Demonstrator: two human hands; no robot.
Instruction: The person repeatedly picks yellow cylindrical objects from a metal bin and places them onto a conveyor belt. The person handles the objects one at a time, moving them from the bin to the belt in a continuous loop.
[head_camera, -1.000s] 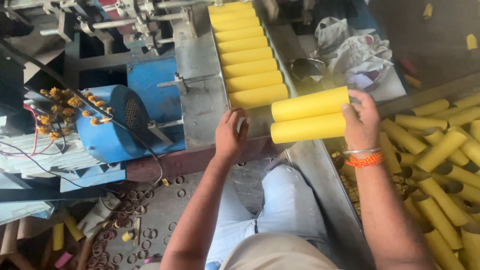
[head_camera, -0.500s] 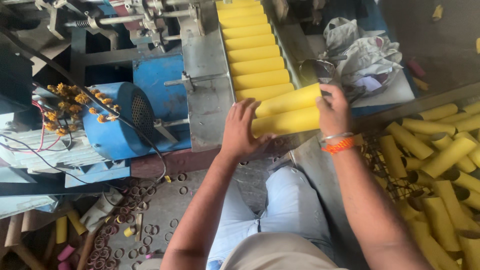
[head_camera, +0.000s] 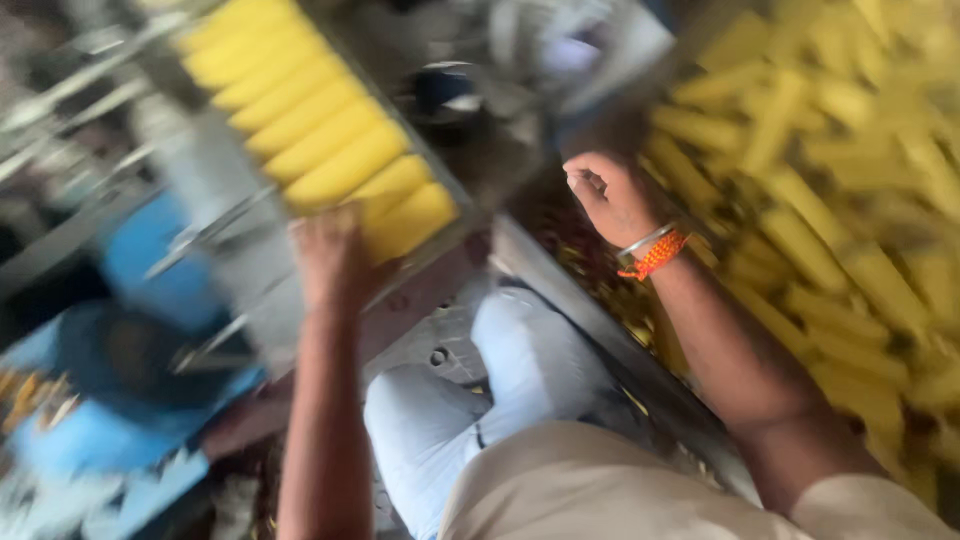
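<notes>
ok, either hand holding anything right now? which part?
Right hand is loosely curled with nothing in it. Left hand rests against the near end of the yellow tubes in the tray; motion blur hides whether it grips one.

Left hand (head_camera: 335, 262) touches the nearest yellow tube (head_camera: 412, 220) in the tray; right hand (head_camera: 612, 195) hangs loosely curled, empty.

Single head-worn view, close, tilted and blurred, looking steeply down over lap and both forearms
</notes>
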